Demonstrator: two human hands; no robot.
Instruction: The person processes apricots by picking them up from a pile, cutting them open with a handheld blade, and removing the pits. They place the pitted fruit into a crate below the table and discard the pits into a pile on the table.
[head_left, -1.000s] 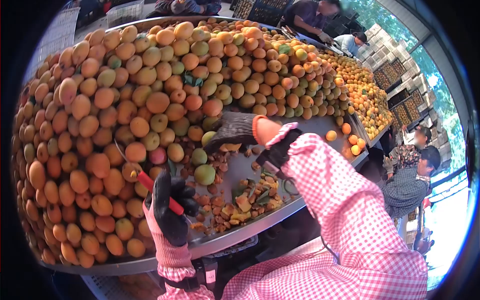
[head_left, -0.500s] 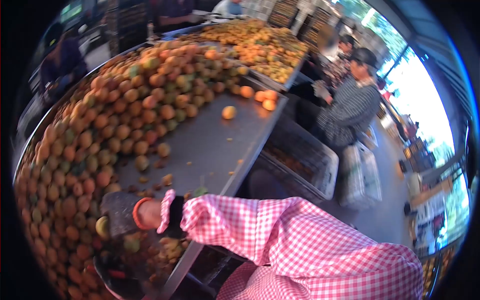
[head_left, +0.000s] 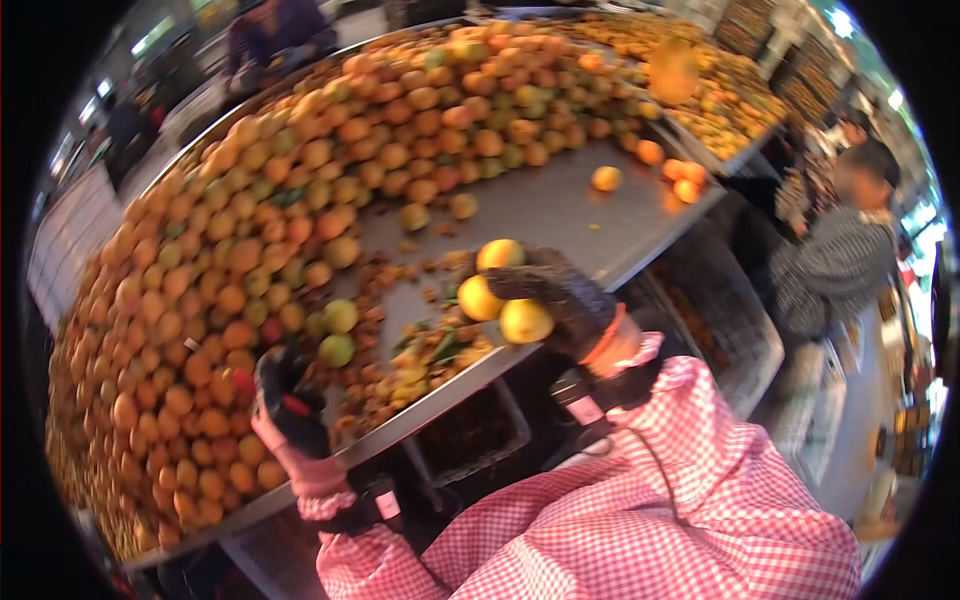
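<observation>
My right hand [head_left: 560,300], in a dark glove with an orange band at the wrist, is closed around three yellow-orange apricots [head_left: 525,321] just above the metal table's front edge. To the left, my dark-gloved left hand [head_left: 290,395] is closed on a small red-handled tool [head_left: 240,381], mostly hidden by the fingers. It is beside the large heap of apricots [head_left: 220,300]. Two greenish apricots [head_left: 338,333] lie on the table just right of that hand. Between my hands are brown scraps and a pile of yellow apricot pieces [head_left: 430,370] with green leaves.
The metal table [head_left: 550,215] has a raised front rim. Several loose apricots [head_left: 606,179] lie at its right end, beside another tray of orange fruit [head_left: 745,110]. Crates [head_left: 720,300] stand below on the right. A person [head_left: 835,255] sits there; another person [head_left: 275,40] works across the table.
My right hand has moved from the heap at the left toward the front edge, now with three apricots showing in it. My left hand is raised into clearer view, and the camera has turned left.
</observation>
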